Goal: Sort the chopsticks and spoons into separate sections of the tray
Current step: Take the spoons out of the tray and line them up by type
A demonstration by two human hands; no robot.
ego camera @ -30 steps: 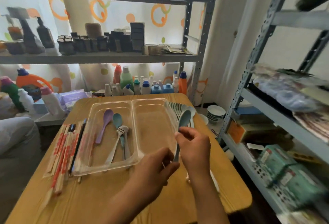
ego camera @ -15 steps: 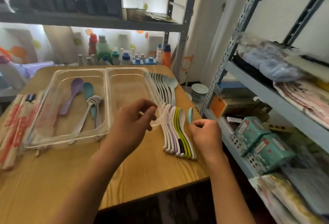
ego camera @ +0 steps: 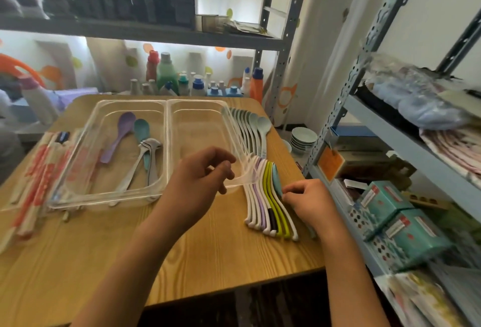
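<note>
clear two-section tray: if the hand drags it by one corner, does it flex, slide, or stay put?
Likely slides easily: the tray looks thin clear plastic on smooth wood table, holding only a few spoons. Its rim may flex slightly at the corner the left hand pinches. Tipping seems unlikely; it sits low and wide.

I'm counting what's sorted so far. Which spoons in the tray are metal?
The silver spoons in the tray's left section; the purple spoon and teal spoon beside them are plastic-looking.

One two-section tray, two hands, two shelving racks
</note>
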